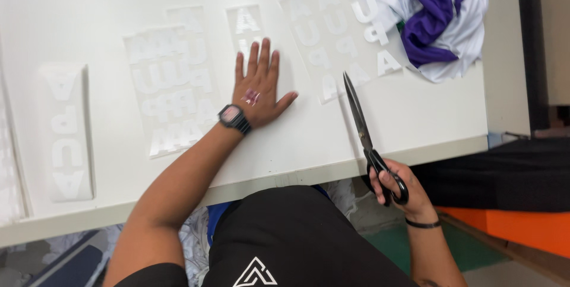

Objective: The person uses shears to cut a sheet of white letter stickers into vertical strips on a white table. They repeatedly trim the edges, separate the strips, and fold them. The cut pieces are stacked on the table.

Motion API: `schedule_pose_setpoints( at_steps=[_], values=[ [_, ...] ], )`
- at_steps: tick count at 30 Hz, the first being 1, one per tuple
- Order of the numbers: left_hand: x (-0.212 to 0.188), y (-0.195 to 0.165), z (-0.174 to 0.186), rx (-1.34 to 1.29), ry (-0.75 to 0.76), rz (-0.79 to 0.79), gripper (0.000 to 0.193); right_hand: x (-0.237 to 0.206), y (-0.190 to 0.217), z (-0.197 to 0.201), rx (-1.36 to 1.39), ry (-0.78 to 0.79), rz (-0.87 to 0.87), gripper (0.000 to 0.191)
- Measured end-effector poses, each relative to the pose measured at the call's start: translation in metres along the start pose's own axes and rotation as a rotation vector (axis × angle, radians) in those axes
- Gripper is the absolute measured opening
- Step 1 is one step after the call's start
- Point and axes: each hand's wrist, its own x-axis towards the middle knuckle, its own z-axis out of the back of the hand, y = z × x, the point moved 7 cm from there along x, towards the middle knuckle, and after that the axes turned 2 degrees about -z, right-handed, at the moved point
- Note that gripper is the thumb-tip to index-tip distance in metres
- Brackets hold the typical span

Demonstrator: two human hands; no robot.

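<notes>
nearest the body, the right hand [396, 187] hangs just off the table's front edge with its fingers curled tight through the black handles of a pair of scissors [363, 129]; the long blades are closed and point away over the white table [415, 115]. a thin black band sits on that wrist. the left hand [259, 88], with a black wristwatch [234, 118], lies flat and spread on the tabletop, palm down, holding nothing (a small pink scrap seems stuck to its back). its fingertips rest at the lower edge of a narrow clear strip of white letters [246, 26].

just left of that hand lies a larger sheet of white cut-out letters [169, 88], and beyond the scissor tips another letter sheet [341, 32], partly overlapping a bundle of white and purple fabric [436, 17] at the far right corner.

this reads as a pause between cuts: one sheet being steadied or chosen. a next cut would call for opening the blades and bringing a sheet to them.
</notes>
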Motion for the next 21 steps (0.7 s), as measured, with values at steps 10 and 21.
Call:
schedule_pose_setpoints(
  at_steps=[10,21],
  values=[
    [0.052,-0.057,-0.026,-0.019,0.090,0.051,0.110,-0.050,-0.063,0.023,-0.092,-0.133,-0.149,0.040],
    [0.042,-0.037,-0.019,0.009,0.082,0.026,0.110,-0.008,-0.046,0.008,-0.147,-0.109,-0.187,0.038]
  ],
)
